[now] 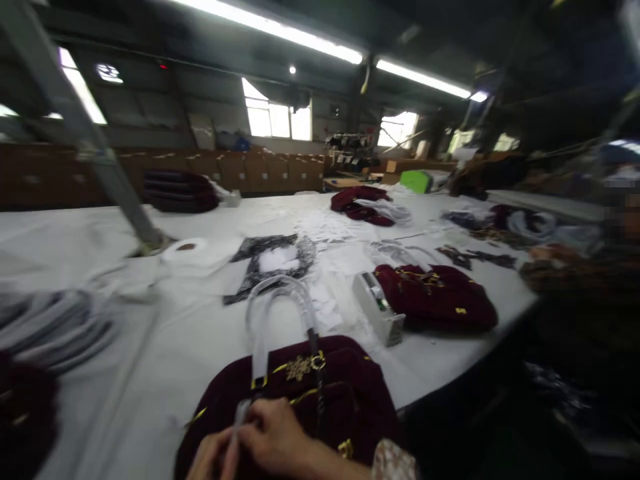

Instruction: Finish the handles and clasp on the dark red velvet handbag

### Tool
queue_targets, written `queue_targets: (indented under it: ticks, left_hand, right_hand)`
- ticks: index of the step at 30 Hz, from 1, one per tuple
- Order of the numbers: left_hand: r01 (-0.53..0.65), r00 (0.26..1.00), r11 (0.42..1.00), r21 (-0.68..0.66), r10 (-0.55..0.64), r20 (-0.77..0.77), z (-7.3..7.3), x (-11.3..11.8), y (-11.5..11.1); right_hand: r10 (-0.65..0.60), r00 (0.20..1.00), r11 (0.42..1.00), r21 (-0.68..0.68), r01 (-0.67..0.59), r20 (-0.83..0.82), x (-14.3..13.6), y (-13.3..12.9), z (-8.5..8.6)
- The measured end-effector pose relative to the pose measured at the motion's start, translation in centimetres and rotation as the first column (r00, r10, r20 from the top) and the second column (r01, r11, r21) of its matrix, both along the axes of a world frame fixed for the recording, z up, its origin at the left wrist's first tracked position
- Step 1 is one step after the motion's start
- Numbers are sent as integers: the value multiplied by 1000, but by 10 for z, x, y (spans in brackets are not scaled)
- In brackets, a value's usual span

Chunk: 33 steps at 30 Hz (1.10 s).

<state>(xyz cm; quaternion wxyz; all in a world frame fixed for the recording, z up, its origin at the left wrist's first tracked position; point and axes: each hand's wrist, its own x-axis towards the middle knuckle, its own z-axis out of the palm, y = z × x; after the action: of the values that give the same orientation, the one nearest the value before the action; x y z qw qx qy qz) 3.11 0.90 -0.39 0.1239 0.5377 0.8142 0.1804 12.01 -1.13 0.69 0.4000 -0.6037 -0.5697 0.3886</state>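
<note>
At the bottom centre of the frame, the right hand (273, 437) curls over a dark red velvet handbag with gold trim (320, 400) and pinches a thin pale strip (239, 417) against it. The left hand (213, 460), just beside it at the lower edge, closes its fingers on the same strip. The bag lies on the white cloth-covered table (165, 347), its clear wrapped handles (280, 300) arching upward. A second dark red velvet bag (440, 300) rests right of centre beside a small white box (377, 307).
</note>
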Motion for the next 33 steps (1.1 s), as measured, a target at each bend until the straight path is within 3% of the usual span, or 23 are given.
queue_targets:
  ticks: [1, 3, 4, 5, 11, 19, 25, 30, 33]
  left_hand:
    - [155, 981, 985, 73, -162, 103, 3, -18, -6]
    - [401, 830, 874, 273, -473, 295, 8, -40, -18]
    - [451, 744, 818, 358, -566, 356, 10, -45, -22]
    - [444, 702, 800, 404, -591, 398, 10, -47, -24]
    - [396, 675, 843, 363, -535, 507, 6, -40, -24]
    - [492, 554, 802, 338, -588, 589, 10, -50, -21]
    - [382, 565, 869, 315, -490, 664, 4, -47, -19]
    - [143, 518, 932, 334, -358, 777, -5, -43, -23]
    - [199, 575, 925, 322, -377, 726, -10, -43, -24]
  right_hand:
    - [6, 1000, 1000, 19, -6, -11, -1, -1, 4]
    - [2, 1000, 999, 41, -2, -7, 0, 0, 8]
    - [10, 1000, 999, 50, -9, -10, 1, 1, 8]
    - [19, 1000, 998, 55, -18, -17, 2, 1, 8]
    - [42, 998, 997, 66, -39, -36, 4, -3, 1]
    - [9, 1000, 999, 51, -9, 2, 3, -2, 5]
    - [32, 1000, 996, 78, -31, 0, 4, -3, 6]
    - [46, 999, 996, 76, -47, 4, 6, -2, 8]
    - [48, 999, 996, 77, -48, 4, 7, -3, 9]
